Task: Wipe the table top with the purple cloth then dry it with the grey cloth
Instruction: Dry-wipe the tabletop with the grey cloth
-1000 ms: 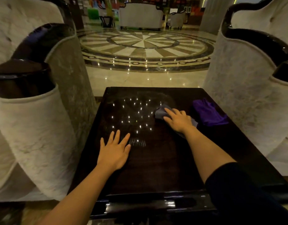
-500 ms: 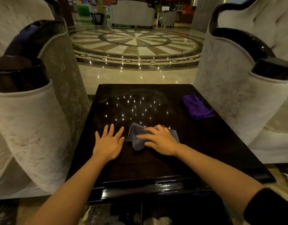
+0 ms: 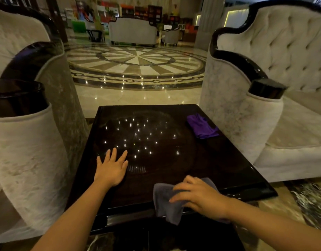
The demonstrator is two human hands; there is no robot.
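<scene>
No brand, label or legible writing is showing on the cloths, the table or the chairs; the coloured panels at the far end of the hall are too blurred to read.

Left hand (image 3: 111, 168): lying flat, palm down, on the dark glossy table top (image 3: 161, 138), fingers spread and straight, grasping nothing. It is resting on the near-left part of the surface, just short of the cluster of reflected ceiling lights.

Right hand (image 3: 199, 197): pressing down on the grey cloth (image 3: 165, 201) at the near edge of the table, right of centre. The fingers are bent loosely over the fabric rather than clenched; whether they are pinching it or only pushing it flat cannot be told. The cloth's lower corner is hanging over the table's front edge, and a strip of it is showing beyond the knuckles.

Purple cloth (image 3: 202, 126): lying crumpled near the far-right corner of the table top, touched by neither hand and well apart from the grey cloth.

Flanking the table: pale upholstered armchairs with black glossy trim, one on the left (image 3: 27, 134) and a tufted one on the right (image 3: 275, 69). Beyond lies a polished floor with a circular inlaid medallion (image 3: 138, 60).
</scene>
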